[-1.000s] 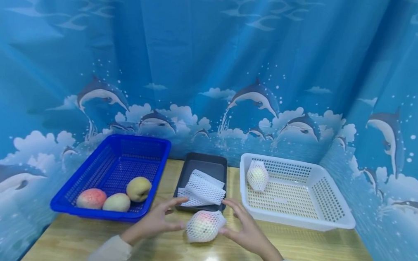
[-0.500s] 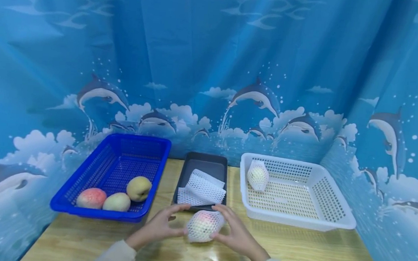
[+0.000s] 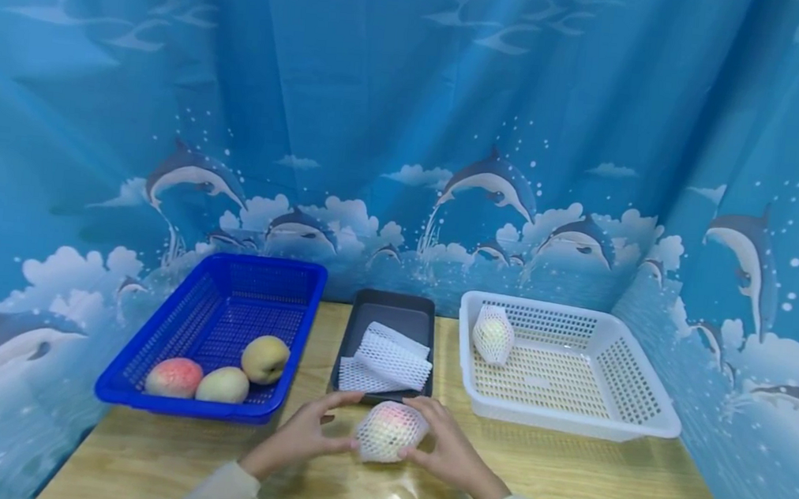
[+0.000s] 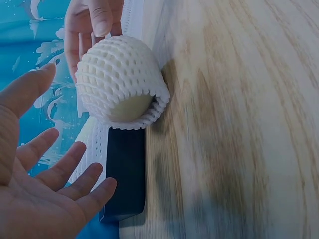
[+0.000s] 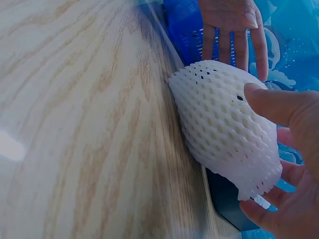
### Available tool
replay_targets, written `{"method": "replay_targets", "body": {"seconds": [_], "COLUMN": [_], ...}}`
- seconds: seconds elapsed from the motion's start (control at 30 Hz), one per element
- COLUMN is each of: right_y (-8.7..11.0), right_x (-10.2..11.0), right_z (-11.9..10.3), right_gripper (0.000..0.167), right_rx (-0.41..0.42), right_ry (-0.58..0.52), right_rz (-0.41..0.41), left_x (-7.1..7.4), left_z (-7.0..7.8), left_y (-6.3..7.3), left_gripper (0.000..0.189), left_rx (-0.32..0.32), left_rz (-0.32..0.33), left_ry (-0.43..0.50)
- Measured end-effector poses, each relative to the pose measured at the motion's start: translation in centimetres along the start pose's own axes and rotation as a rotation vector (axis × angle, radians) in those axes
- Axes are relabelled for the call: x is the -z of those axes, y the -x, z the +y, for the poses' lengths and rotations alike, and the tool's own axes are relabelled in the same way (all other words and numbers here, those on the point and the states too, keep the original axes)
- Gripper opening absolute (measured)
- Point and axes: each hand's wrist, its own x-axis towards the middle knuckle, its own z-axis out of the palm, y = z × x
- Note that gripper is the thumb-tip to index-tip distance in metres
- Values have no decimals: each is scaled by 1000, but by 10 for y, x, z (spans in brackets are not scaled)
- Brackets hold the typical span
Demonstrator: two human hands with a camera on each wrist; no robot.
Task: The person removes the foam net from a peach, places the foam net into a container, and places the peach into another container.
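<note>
A pinkish peach (image 3: pixel 390 433) in a white foam net sleeve (image 4: pixel 117 69) sits on the wooden table, between both hands. My right hand (image 3: pixel 451 454) holds its right side, thumb in front and fingers behind, around the net (image 5: pixel 227 119). On the other side my left hand (image 3: pixel 299 437) has its fingers spread; the left wrist view shows a gap between these fingers and the peach. Pale fruit skin (image 4: pixel 130 108) shows through the sleeve's open end. Just behind the peach is a black tray (image 3: pixel 394 306) with several flat foam net sleeves (image 3: pixel 385 363).
At the left stands a blue basket (image 3: pixel 209 264) with a red peach (image 3: pixel 174 378) and two yellowish ones (image 3: pixel 223 385) in its front part. A white basket (image 3: pixel 563 419) at the right holds one netted fruit (image 3: pixel 493 335). A dolphin-print curtain (image 3: pixel 382 121) closes off the back and sides.
My right hand has moved left and in, its fingers going from spread apart to around the netted peach. My left hand has shifted slightly. The peach has stayed in nearly the same place.
</note>
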Motion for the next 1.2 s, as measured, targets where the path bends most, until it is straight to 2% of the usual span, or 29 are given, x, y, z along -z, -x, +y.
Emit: {"method": "replay_targets", "body": {"seconds": [0.13, 0.4, 0.63, 0.9, 1.2], "right_y": [1, 0, 0, -4, -2], "right_x": [-2, -6, -7, -8, -9], "right_z": [2, 6, 4, 1, 3], "right_gripper": [67, 68, 73, 72, 78], "right_rx": [6, 5, -41, -21, -40], "right_ry": [24, 3, -10, 42, 19], "right_rz": [4, -12, -43, -34, -88], "left_x": [2, 2, 1, 1, 1], "left_z": [2, 2, -1, -3, -2], "left_y": [1, 3, 4, 4, 4], "left_gripper": [71, 71, 70, 71, 72], "left_rx": [20, 14, -2, -1, 7], "left_rz": [7, 5, 3, 24, 20], "left_ry": [7, 5, 10, 0, 12]}}
